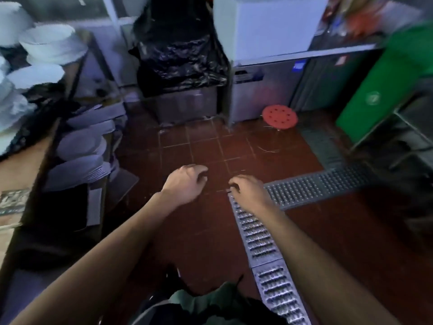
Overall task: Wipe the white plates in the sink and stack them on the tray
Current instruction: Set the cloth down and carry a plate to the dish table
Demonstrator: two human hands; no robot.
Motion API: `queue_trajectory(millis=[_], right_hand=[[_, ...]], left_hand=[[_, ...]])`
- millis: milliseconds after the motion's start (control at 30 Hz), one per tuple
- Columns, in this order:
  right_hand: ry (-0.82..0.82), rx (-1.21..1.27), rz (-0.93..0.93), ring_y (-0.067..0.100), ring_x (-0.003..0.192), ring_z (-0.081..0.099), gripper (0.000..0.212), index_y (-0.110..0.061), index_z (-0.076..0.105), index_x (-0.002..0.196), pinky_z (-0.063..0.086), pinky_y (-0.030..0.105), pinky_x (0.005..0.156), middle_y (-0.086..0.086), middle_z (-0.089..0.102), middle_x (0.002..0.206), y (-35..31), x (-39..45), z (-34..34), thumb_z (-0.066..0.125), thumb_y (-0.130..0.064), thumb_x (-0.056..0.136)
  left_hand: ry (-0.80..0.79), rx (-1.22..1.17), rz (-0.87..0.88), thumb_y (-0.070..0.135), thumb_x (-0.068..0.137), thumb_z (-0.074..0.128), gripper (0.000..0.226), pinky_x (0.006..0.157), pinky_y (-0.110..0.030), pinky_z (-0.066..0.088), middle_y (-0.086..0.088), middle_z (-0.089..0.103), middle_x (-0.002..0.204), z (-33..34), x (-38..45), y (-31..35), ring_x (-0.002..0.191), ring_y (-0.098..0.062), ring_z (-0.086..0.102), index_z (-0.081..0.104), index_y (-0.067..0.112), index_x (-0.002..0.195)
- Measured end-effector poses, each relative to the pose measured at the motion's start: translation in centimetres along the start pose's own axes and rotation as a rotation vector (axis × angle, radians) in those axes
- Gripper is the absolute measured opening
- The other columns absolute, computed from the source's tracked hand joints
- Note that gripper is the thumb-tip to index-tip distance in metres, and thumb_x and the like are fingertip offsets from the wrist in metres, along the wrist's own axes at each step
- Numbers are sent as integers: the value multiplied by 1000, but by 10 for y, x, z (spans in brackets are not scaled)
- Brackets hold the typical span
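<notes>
Both my hands hang over the red tiled floor with nothing in them. My left hand [185, 182] has its fingers curled loosely downward. My right hand [249, 190] is beside it, also loosely curled, above the corner of a metal floor drain grate [257, 240]. Stacks of white plates and bowls [49, 43] stand on a shelf at the upper left. More white plates [82, 141] are stacked on a lower shelf at the left. No sink and no tray are in view. The frame is blurred.
A bin lined with a black bag [180, 64] stands ahead, next to a steel cabinet [262, 90] with a white box on top. A red stool [280, 117] sits on the floor. A green bin [384, 85] stands at the right.
</notes>
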State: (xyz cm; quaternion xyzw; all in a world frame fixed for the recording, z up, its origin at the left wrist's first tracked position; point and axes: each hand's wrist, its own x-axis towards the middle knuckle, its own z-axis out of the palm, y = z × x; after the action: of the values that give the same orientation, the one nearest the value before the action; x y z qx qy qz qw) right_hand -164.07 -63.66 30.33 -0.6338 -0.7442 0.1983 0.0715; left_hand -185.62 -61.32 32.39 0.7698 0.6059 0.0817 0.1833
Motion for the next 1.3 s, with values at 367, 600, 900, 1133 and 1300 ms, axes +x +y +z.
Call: queue_trajectory(millis=[367,600,900,1133,1300], right_hand=[[183,125,576,28,113,63,24,-23,68,114,51,40,94,2,69,121,224,-108,-47,56,-25,93],[228,87,771,29,131,51,47,-29,49,145,43,45,102,-5,48,151,347,-122,-85,53,-30,99],[347,185,1025,27,131,52,43,-26,54,141,46,46,103,-5,54,146,470,-170,-135,54,-28,98],[415,258,1148,28,128,53,40,-24,56,138,47,47,103,-2,56,144,574,-231,-160,52,-29,98],[449,256,1179,31,130,50,43,-24,53,141,44,48,104,-1,53,147,664,-279,-201,51,-28,98]], left_hand=[[-293,84,546,39,100,51,39,94,-38,52,7,62,139,108,124,240,113,-19,65,58,31,138],[-292,236,901,32,100,48,35,94,-42,54,5,65,131,185,204,368,114,-18,63,62,24,131],[-446,252,1125,35,102,50,42,103,-41,51,5,59,142,246,258,539,126,-18,57,55,24,142],[-494,247,1239,37,102,50,42,97,-36,49,5,58,143,307,269,683,125,-20,57,55,26,143],[-478,239,1278,35,101,52,42,100,-38,48,2,60,141,341,268,800,126,-23,56,57,24,141]])
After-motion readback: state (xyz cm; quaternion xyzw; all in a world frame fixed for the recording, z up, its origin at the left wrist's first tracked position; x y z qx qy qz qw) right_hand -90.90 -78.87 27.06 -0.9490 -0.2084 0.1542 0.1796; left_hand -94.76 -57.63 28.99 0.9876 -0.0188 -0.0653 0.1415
